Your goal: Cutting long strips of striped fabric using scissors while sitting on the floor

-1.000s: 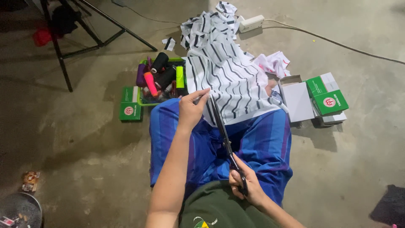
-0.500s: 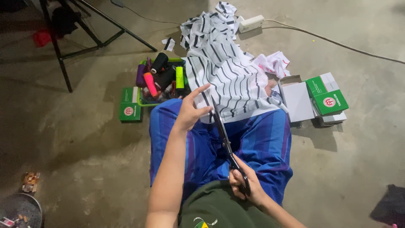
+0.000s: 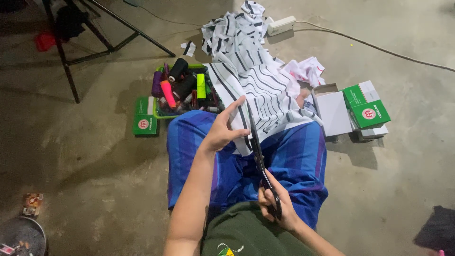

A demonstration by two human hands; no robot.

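I sit on the floor with blue striped cloth (image 3: 294,156) over my legs. A white fabric with thin black stripes (image 3: 265,90) lies across my lap and stretches away over the floor. My left hand (image 3: 225,128) holds the near edge of this fabric, fingers spread upward. My right hand (image 3: 275,204) grips the handles of long black scissors (image 3: 258,156), whose blades point away from me along the fabric's near edge beside my left hand.
A green tray of thread spools (image 3: 182,87) stands to the left of the fabric. Green and white boxes (image 3: 367,106) lie at right, another green box (image 3: 144,116) at left. A white power strip (image 3: 281,24) with cable lies beyond. Black stand legs (image 3: 71,47) rise at upper left.
My left hand has shifted slightly along the fabric edge and its fingers have spread. The scissors stay in nearly the same place.
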